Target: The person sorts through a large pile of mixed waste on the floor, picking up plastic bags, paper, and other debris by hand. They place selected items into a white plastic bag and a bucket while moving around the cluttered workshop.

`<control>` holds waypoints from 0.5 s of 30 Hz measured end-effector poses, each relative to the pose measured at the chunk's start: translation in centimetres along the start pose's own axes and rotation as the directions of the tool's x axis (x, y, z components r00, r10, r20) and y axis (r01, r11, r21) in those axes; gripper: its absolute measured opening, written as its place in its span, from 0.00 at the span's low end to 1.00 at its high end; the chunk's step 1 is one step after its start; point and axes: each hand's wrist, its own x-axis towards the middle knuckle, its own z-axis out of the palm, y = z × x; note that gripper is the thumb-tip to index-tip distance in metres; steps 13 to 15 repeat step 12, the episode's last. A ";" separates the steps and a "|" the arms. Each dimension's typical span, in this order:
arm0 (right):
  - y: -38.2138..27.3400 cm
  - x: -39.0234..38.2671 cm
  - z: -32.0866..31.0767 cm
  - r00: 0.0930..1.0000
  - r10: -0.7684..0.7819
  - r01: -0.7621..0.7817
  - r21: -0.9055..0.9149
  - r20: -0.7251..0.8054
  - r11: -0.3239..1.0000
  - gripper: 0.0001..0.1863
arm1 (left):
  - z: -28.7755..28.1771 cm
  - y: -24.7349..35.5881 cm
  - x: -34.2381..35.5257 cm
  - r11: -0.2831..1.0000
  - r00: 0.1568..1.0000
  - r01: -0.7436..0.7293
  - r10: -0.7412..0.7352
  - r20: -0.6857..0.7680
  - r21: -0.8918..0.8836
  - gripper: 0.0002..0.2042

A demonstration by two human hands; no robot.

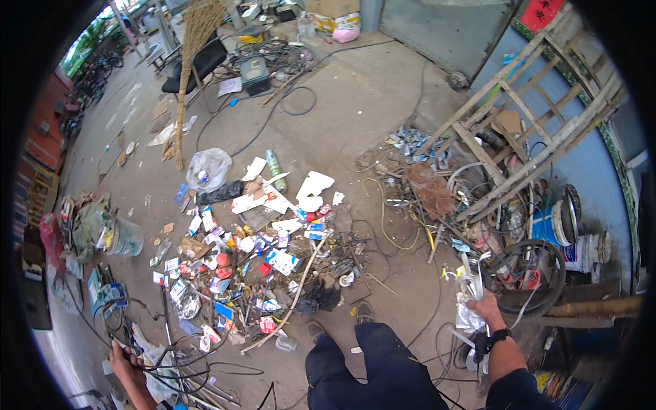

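At the lower left my left hand (128, 365) is closed round a loose bunch of black cables (198, 372); loops of them hang beside and below it. Out to the right, my right hand (486, 311) grips a bundle of white strips or tubes (467, 280), some with bent ends, along with something silvery and crumpled. I cannot make out exactly what the bundle is. Between my hands, in front of my shoes, spreads a heap of mixed litter (253, 266): small boxes, bottles, caps and scraps. A long pale stick (301, 283) lies across its near right side.
On the right a wooden ladder (506, 157) leans over a scrap pile, with a black wheel rim or tyre (557, 273) nearby. A straw broom (186, 82) stands upright at the far left. A bucket (126, 236) is at left. Cables (294, 102) trail across the floor.
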 end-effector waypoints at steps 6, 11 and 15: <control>-2.5 -5.5 -3.8 0.992 0.095 -0.092 0.041 -0.085 0.995 0.31 | -5.6 6.0 12.2 0.980 0.975 0.007 0.038 0.219 -0.201 0.13; -1.3 -9.9 -5.1 0.968 0.142 -0.121 0.113 -0.206 0.986 0.31 | -4.0 14.9 10.6 0.834 0.737 -0.502 0.551 0.392 -0.228 0.23; -1.1 -10.7 -5.2 0.964 0.142 -0.116 0.122 -0.226 0.986 0.31 | -2.3 17.0 7.8 0.736 0.623 -0.641 0.664 0.414 -0.216 0.26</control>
